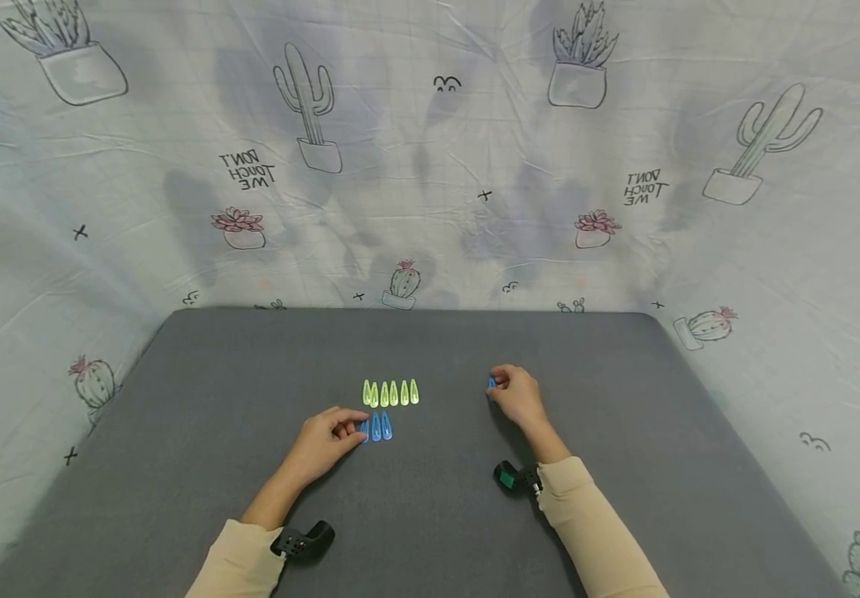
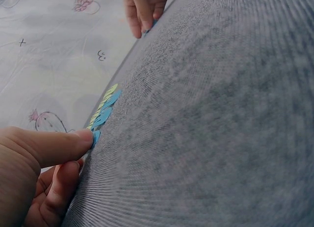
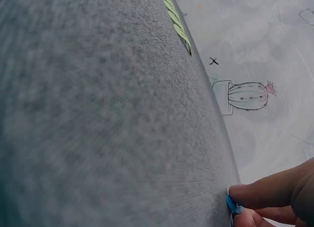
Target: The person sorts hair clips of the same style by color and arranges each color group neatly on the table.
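Note:
Several yellow-green snap hair clips [image 1: 394,393] lie side by side in a row on the grey table. Just in front of them are two blue snap hair clips [image 1: 381,426], with another blue hair clip [image 1: 364,428] at their left end. My left hand [image 1: 325,440] pinches that left one between thumb and index finger, at the table surface. Off to the right, my right hand [image 1: 518,397] holds a separate blue hair clip [image 3: 232,204] between thumb and fingertips, low over or on the table. Fingers partly cover both held clips.
The grey table [image 1: 430,531] ends at the back against a white cloth [image 1: 430,166] printed with cacti and lettering. Black wrist devices [image 1: 303,541] sit on both forearms, close to the tabletop.

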A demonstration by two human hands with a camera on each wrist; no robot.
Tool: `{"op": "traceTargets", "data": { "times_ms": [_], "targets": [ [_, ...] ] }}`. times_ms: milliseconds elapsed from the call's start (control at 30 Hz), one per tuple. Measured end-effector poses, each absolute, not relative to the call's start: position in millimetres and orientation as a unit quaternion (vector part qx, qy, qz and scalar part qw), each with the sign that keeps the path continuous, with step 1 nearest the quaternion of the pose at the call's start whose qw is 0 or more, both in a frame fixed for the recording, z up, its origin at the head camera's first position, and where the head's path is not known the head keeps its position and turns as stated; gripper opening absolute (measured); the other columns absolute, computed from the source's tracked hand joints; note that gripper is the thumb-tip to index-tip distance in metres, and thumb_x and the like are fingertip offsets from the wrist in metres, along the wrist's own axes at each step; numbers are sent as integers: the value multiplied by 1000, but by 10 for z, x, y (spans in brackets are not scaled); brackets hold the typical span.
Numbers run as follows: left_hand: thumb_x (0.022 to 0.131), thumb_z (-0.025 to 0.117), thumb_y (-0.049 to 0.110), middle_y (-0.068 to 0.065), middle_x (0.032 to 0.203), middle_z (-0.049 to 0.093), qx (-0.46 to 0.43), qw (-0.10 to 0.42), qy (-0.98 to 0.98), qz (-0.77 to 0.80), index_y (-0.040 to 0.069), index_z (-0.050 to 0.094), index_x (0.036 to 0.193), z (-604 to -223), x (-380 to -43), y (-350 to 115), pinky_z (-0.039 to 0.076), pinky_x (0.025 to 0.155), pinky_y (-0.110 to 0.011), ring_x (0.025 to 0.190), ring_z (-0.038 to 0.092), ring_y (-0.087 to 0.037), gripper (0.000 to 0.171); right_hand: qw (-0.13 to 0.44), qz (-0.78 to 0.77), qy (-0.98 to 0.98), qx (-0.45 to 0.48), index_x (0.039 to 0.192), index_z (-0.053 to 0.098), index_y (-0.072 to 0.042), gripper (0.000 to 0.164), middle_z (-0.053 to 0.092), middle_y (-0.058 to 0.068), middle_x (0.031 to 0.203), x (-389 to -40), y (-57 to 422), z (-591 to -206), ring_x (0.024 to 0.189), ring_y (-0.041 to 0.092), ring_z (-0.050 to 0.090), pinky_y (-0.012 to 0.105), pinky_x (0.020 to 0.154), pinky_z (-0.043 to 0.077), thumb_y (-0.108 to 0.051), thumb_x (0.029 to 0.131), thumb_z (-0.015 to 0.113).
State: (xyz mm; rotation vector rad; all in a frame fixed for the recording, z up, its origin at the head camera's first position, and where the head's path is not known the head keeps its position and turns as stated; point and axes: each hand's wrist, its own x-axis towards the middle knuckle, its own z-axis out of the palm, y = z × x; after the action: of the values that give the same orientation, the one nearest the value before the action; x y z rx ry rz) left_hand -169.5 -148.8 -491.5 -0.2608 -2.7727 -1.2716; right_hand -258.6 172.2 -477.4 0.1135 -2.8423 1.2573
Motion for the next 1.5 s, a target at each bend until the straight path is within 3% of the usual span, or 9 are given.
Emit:
{"op": "traceTargets", "data": {
  "times_ms": [400,633,1067,1300,1500],
  "targets": [
    [79,76,11,4,74,54,-79,32,-903,-421,9,72,103,-4902,-1680,-1500,42,60,-22,64,48,-4,24,-33,446,-894,-2,117,65,-2,33,65,12,97,-2538,1692,-4763,87,25,63,36,70,51,-7,84,69],
    [80,76,11,4,74,55,-79,32,-904,-420,9,72,103,-4893,-1671,-1519,42,60,-22,64,48,-4,24,-57,510,-858,5,119,63,-2,34,64,12,97,-2461,1626,-4755,82,18,64,34,72,53,-3,85,68],
    [79,76,11,4,74,54,-75,33,-903,-422,8,72,103,-4879,-1658,-1531,42,60,-21,64,48,-4,24,-96,581,-805,77,116,62,3,33,61,12,90,-2301,1298,-4732,76,13,62,30,69,55,6,83,66],
    [78,76,10,5,73,55,-76,46,-903,-420,8,73,102,-4888,-1663,-1536,42,59,-22,63,47,-3,24,-111,575,-800,134,114,62,6,31,61,17,90,-2206,1048,-4739,75,18,62,35,68,55,5,83,65],
    [79,76,12,6,74,55,-88,46,-902,-421,9,72,102,-4921,-1676,-1500,43,59,-22,63,48,-2,23,-119,545,-815,156,111,64,1,28,62,11,87,-2158,887,-4743,72,13,62,27,65,54,4,83,65]
  ]
}}
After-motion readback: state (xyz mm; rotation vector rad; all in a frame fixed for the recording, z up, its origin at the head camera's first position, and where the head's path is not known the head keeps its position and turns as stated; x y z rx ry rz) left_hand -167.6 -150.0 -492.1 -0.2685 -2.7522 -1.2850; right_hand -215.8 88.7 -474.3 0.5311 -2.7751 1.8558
